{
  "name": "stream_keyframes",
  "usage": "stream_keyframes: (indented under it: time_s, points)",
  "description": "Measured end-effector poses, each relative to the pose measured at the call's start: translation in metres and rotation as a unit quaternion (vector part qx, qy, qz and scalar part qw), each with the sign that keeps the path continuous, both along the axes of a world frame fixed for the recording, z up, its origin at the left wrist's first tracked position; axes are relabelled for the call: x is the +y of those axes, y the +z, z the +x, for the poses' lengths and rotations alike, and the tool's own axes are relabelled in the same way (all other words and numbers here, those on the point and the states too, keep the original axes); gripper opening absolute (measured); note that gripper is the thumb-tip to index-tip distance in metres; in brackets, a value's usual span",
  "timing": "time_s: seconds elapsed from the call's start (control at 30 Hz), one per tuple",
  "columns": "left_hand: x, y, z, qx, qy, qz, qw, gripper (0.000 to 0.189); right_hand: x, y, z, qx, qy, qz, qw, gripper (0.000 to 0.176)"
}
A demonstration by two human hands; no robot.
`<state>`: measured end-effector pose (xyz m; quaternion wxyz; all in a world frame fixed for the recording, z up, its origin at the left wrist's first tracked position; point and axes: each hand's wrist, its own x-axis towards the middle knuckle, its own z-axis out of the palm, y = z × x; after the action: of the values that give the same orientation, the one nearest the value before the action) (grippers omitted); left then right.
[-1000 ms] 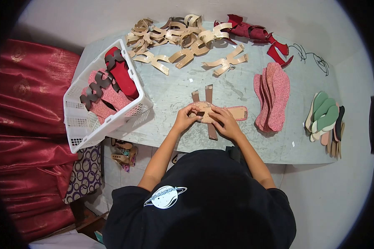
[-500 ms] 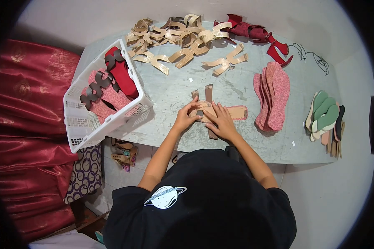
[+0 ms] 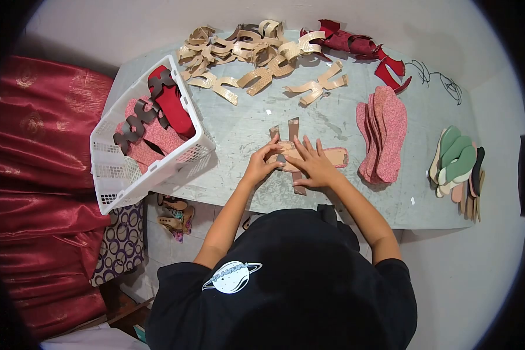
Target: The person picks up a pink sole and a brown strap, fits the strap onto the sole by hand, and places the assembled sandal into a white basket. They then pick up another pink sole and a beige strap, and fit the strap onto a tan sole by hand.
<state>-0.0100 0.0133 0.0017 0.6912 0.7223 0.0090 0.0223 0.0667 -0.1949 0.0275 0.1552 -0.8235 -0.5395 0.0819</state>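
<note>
A tan shoe insole (image 3: pixel 335 157) with a pink edge lies lengthwise on the table in front of me, underside up. Brown strap ends (image 3: pixel 294 128) stick out beyond its far side, and another strap end (image 3: pixel 298 184) shows on the near side. Around the insole's left end, my left hand (image 3: pixel 261 163) has its thumb and fingers curled in a grip. My right hand (image 3: pixel 316 167) rests on the insole's middle with fingers spread, covering part of the straps. A small grey patch (image 3: pixel 280 158) shows between the hands.
A white plastic basket (image 3: pixel 108 181) on the left holds pink soles and dark straps. Gold strap pieces (image 3: pixel 268 73) and red ones (image 3: pixel 356 46) lie at the back. Pink soles (image 3: pixel 385 137) stand right of the insole; green soles (image 3: pixel 458 154) lie farther right.
My right hand has shifted slightly to the right along the insole, and its fingers have spread wider. The left hand stays in place.
</note>
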Motion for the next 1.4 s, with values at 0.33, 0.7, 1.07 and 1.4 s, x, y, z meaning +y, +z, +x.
stream_keyframes:
  time_s: [0.33, 0.7, 1.07, 1.4]
  points:
    - [-0.004, 0.003, -0.002, -0.015, 0.027, 0.005, 1.000, 0.046, -0.002, -0.002, 0.019, 0.061, 0.055, -0.048, 0.995, 0.097]
    - [-0.003, 0.005, -0.002, -0.007, 0.019, 0.027, 0.999, 0.049, 0.004, 0.004, 0.008, 0.061, 0.002, -0.051, 0.997, 0.103]
    - [0.000, 0.008, 0.007, -0.073, 0.075, 0.092, 0.990, 0.045, 0.005, 0.001, 0.007, 0.074, -0.011, -0.054, 0.996, 0.103]
    - [0.040, -0.013, 0.053, -0.067, 0.199, 0.207, 0.956, 0.031, 0.006, 0.006, 0.004, 0.089, -0.029, -0.025, 0.995, 0.104]
